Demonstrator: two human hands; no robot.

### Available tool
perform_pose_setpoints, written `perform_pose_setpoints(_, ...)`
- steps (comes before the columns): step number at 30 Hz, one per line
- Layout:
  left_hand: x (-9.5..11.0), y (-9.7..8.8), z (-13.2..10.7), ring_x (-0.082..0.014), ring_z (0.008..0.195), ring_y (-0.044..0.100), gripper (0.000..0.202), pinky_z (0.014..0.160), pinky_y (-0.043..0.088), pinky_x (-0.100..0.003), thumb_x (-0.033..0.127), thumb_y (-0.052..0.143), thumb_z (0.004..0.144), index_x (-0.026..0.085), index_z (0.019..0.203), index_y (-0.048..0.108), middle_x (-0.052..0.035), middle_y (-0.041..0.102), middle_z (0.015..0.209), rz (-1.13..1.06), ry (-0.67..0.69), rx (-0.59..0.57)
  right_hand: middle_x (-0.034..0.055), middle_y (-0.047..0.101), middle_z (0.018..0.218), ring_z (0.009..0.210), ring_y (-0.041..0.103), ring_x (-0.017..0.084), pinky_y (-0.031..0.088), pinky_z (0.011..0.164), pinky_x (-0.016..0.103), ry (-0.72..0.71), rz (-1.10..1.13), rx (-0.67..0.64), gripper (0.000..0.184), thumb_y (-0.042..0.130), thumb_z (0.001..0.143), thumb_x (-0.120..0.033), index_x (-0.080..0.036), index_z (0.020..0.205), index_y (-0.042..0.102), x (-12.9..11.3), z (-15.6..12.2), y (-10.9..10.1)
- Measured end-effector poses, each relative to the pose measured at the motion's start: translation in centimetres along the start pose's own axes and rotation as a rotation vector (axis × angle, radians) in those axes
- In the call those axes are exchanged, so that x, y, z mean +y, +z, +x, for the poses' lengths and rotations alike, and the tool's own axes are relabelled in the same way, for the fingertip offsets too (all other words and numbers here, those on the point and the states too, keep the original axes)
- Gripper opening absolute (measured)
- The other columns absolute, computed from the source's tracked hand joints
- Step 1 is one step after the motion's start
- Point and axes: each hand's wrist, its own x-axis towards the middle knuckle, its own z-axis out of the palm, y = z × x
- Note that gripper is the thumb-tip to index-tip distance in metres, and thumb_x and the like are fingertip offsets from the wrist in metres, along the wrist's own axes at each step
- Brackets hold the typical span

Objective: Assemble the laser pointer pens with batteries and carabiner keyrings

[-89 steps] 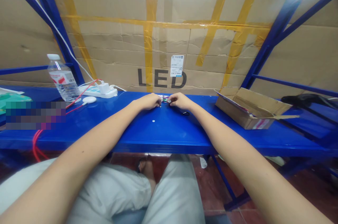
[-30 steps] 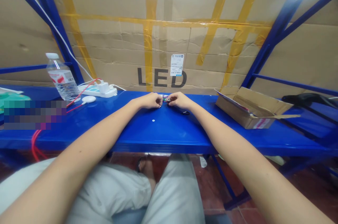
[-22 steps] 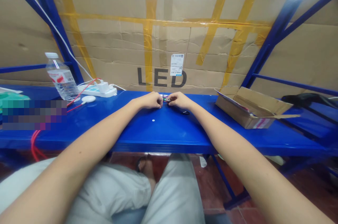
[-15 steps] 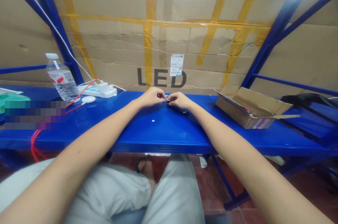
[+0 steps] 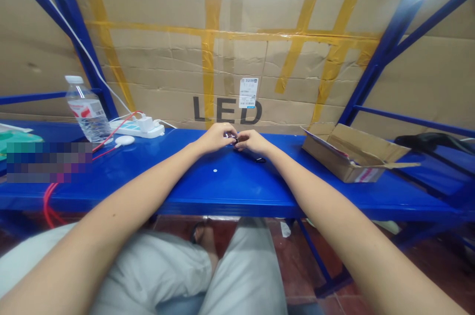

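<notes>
My left hand (image 5: 217, 138) and my right hand (image 5: 253, 141) meet over the back half of the blue table (image 5: 230, 186). Both have their fingers bent and pinched together on a small dark, shiny object (image 5: 236, 140). Most of it is hidden by the fingers, so its kind cannot be made out. A small black piece (image 5: 260, 160) lies on the table just under my right wrist. Nearer to me is a little white dot-like disc (image 5: 215, 170) on the tabletop.
An open cardboard box (image 5: 345, 159) stands to the right. On the left are a water bottle (image 5: 89, 112), a white power strip (image 5: 137, 128), a round white charger (image 5: 124, 141) and red cables (image 5: 47, 201). A large cardboard sheet (image 5: 163, 67) marked LED walls off the back.
My left hand has turned slightly and its fingers have shifted on the small dark object. My right hand stays almost in place, its fingers a little adjusted.
</notes>
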Motion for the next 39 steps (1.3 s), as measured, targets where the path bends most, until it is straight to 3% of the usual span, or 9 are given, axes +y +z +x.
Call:
perform_pose_setpoints(4,-0.1,-0.1,0.0,-0.0158,0.080,0.062,0.024,0.074,0.049,-0.027,0.025,0.072,0.075,0.014,0.096,0.071,-0.0051,0.071,0.091,0.001,-0.138,0.070,0.0024,0.071,0.073,0.069,0.066,0.015,0.055,0.067,0.026,-0.017,0.073,0.000,0.019,0.070,0.065,-0.004,-0.014,0.081,0.069,-0.1,0.0,0.2)
perform_pose_setpoints(14,-0.7,-0.3,0.2,-0.0179,0.072,0.064,0.023,0.068,0.049,-0.030,0.035,0.071,0.073,0.015,0.083,0.074,-0.0050,0.072,0.079,-0.199,-0.285,0.109,0.0064,0.073,0.081,0.069,0.069,0.018,0.059,0.067,0.032,-0.032,0.115,0.099,0.033,0.073,0.071,-0.002,-0.014,0.100,0.062,0.1,0.7,1.0)
perform_pose_setpoints(18,-1.6,-1.0,0.4,-0.0193,0.080,0.068,0.017,0.077,0.052,-0.032,0.029,0.070,0.072,0.014,0.081,0.070,-0.0063,0.074,0.082,-0.326,-0.341,0.273,0.0076,0.074,0.089,0.079,0.069,0.019,0.057,0.081,0.036,-0.097,-0.198,0.167,0.027,0.070,0.076,-0.002,-0.014,0.101,0.066,0.6,0.8,1.6)
perform_pose_setpoints(21,-2.3,-1.5,0.5,-0.0202,0.082,0.070,0.012,0.078,0.054,-0.033,0.021,0.068,0.071,0.014,0.081,0.067,-0.0063,0.074,0.080,-0.442,-0.416,0.379,0.0088,0.075,0.099,0.095,0.068,0.022,0.051,0.093,0.037,-0.274,-0.525,0.069,0.023,0.066,0.082,-0.004,-0.015,0.101,0.072,0.5,0.9,3.1)
perform_pose_setpoints(25,-2.7,-1.6,0.5,-0.0216,0.087,0.071,0.009,0.076,0.057,-0.033,0.018,0.065,0.073,0.013,0.082,0.064,-0.0071,0.073,0.081,-0.579,-0.474,0.418,0.0151,0.069,0.122,0.115,0.062,0.025,0.044,0.102,0.038,-0.460,-0.763,0.025,0.026,0.060,0.091,-0.012,-0.015,0.114,0.072,-0.2,1.7,5.7)
perform_pose_setpoints(28,-2.7,-1.5,0.4,-0.0208,0.087,0.070,0.010,0.074,0.057,-0.033,0.017,0.065,0.075,0.013,0.084,0.065,-0.0072,0.072,0.083,-0.598,-0.493,0.408,0.0156,0.073,0.107,0.101,0.065,0.025,0.047,0.092,0.035,-0.473,-0.872,-0.079,0.022,0.056,0.089,-0.007,-0.011,0.100,0.074,-0.5,2.5,6.8)
perform_pose_setpoints(31,-2.7,-1.4,0.3,-0.0190,0.082,0.069,0.011,0.074,0.057,-0.033,0.016,0.065,0.075,0.013,0.086,0.065,-0.0062,0.071,0.080,-0.617,-0.491,0.391,0.0121,0.074,0.094,0.089,0.066,0.022,0.047,0.082,0.031,-0.412,-0.838,-0.114,0.023,0.055,0.083,0.002,-0.011,0.089,0.073,-0.5,2.6,6.6)
perform_pose_setpoints(35,-2.7,-1.2,0.1,-0.0171,0.077,0.067,0.013,0.068,0.057,-0.030,0.014,0.065,0.074,0.014,0.087,0.065,-0.0040,0.070,0.078,-0.607,-0.483,0.331,0.0071,0.074,0.087,0.083,0.066,0.019,0.047,0.077,0.028,-0.270,-0.627,-0.031,0.018,0.063,0.078,0.000,-0.013,0.089,0.069,-0.3,1.7,5.0)
perform_pose_setpoints(39,-2.5,-0.8,-0.3,-0.0135,0.060,0.063,0.015,0.055,0.050,-0.025,0.016,0.065,0.078,0.015,0.093,0.064,-0.0015,0.067,0.073,-0.535,-0.476,0.249,0.0024,0.069,0.076,0.076,0.063,0.017,0.045,0.072,0.028,-0.235,-0.490,0.133,0.009,0.068,0.077,-0.009,-0.016,0.072,0.063,-0.3,0.9,2.5)
